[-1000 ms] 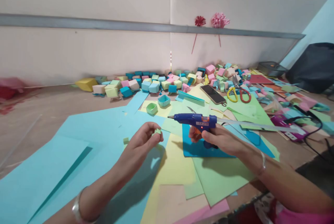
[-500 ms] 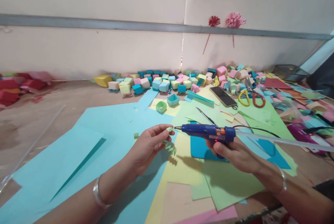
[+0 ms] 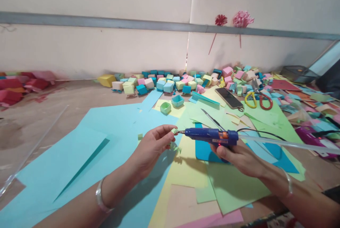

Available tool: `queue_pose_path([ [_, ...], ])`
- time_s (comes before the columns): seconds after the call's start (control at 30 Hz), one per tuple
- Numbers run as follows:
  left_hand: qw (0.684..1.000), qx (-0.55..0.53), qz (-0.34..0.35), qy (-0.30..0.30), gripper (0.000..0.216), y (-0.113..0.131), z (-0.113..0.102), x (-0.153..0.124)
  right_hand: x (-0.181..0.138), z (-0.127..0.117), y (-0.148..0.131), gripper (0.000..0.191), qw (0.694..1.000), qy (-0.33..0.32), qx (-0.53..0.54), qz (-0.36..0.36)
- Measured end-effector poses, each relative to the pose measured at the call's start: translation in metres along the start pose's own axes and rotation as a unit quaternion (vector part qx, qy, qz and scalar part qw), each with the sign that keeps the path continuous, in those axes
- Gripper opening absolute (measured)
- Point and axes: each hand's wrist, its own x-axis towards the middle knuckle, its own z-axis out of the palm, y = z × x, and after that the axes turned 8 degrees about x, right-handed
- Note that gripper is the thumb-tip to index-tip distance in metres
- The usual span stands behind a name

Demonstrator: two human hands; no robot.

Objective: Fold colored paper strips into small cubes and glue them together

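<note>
My left hand [image 3: 154, 146] pinches a small folded strip of light green paper [image 3: 174, 131], its zigzag tail hanging below the fingers. My right hand [image 3: 236, 155] grips a blue hot glue gun [image 3: 212, 136] held level, with a clear glue stick running out of its back to the right. The gun's metal tip points left and sits right at the green paper's top end. Both hands hover over overlapping sheets of light blue, yellow and green paper [image 3: 183, 171].
A row of small coloured paper boxes [image 3: 170, 82] lines the wall. A phone [image 3: 230, 98], yellow and red scissors [image 3: 257, 99] and a thin blade [image 3: 212, 118] lie behind the hands. Red paper lies at far left, a cable and paper scraps at right.
The view has shifted left. My hands came together: the glue gun's tip now meets the green paper, which has unfolded from a small wad into a hanging zigzag strip.
</note>
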Motion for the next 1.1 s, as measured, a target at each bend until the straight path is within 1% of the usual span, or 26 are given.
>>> queue_pose_path([
  [0.27,1.000,0.004,0.004,-0.007,0.033,-0.0022,0.0004,-0.0014,0.0023,0.0009,0.0037,0.039,1.000,-0.004,0.000,-0.014],
  [0.5,1.000,0.020,0.011,0.000,0.032,-0.0025,0.0004,-0.0013,0.0031,0.0022,0.0056,0.038,1.000,-0.008,-0.004,-0.001],
  [0.63,0.999,0.026,0.019,0.001,0.031,-0.0011,0.0015,-0.0013,0.0040,0.0037,0.0070,0.037,1.000,-0.008,-0.013,-0.007],
  [0.8,0.999,0.032,0.011,0.002,0.030,0.0009,0.0032,-0.0032,0.0031,0.0041,0.0076,0.038,1.000,-0.009,-0.020,-0.010],
  [0.93,1.000,0.023,0.011,0.005,0.034,0.0002,0.0030,-0.0031,0.0019,0.0033,0.0066,0.039,1.000,-0.003,-0.027,0.001],
  [1.0,1.000,0.013,0.018,0.016,0.036,-0.0003,0.0029,-0.0026,0.0015,0.0030,0.0062,0.038,1.000,-0.005,-0.026,-0.006],
  [1.1,0.999,-0.003,0.028,0.026,0.031,0.0002,0.0033,-0.0026,0.0014,0.0029,0.0053,0.040,1.000,-0.006,-0.022,-0.009],
])
